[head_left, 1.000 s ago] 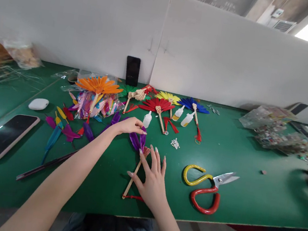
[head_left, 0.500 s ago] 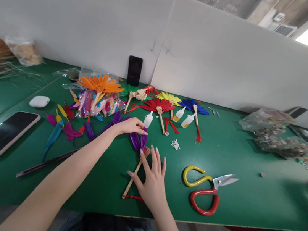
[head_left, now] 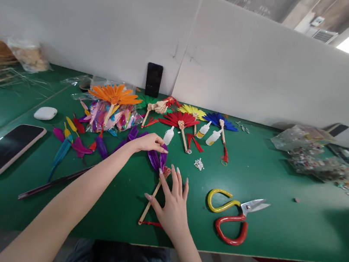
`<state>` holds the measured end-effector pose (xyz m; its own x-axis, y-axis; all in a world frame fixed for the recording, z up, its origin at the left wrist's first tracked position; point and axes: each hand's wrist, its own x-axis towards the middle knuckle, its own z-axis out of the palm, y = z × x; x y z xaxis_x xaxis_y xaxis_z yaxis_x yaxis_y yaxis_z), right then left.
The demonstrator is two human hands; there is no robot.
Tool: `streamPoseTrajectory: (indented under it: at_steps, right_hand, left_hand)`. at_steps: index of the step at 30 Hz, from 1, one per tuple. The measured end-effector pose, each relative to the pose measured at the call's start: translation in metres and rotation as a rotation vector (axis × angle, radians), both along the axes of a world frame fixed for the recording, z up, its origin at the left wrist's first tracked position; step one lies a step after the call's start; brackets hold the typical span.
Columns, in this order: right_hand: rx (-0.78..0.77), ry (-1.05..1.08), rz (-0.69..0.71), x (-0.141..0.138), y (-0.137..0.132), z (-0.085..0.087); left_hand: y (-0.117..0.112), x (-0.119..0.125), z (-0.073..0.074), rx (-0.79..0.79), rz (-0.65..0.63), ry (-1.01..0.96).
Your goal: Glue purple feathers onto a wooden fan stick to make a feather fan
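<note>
Purple feathers (head_left: 154, 159) fan out at the head of a small wooden-handled fan (head_left: 150, 202), which lies on the green table. My left hand (head_left: 150, 143) is closed, its fingertips pinching the tip of a purple feather. On the fan's head and handle rests my right hand (head_left: 173, 203), fingers spread; its index fingertip touches the feather base and its thumb lies by the handle. A red tassel (head_left: 152, 223) at the handle's lower end runs partly under the right hand. More loose purple feathers (head_left: 129, 135) lie behind my left wrist.
Scissors (head_left: 240, 215) with yellow and red handles lie open at right. Behind are small white beads (head_left: 199, 164), glue bottles (head_left: 203, 129), and finished red (head_left: 179, 119), orange (head_left: 114, 94) and blue (head_left: 221, 120) fans. A phone (head_left: 3, 149) lies at left; another phone (head_left: 153, 79) leans against the partition.
Both hands keep the same hold on the feather and fan. The view shifts very slightly; nothing else visibly moves.
</note>
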<state>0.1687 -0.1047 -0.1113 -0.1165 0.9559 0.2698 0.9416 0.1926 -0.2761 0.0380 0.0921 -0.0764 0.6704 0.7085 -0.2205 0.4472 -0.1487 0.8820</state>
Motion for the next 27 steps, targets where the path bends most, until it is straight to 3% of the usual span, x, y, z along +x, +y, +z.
streamPoseTrajectory:
  at_steps: [27]
  right_hand:
    - [-0.014,-0.002,0.002,0.0004,-0.0001,0.0021]
  left_hand:
    - [0.0026,-0.0004,-0.0052,0.037,-0.032,0.017]
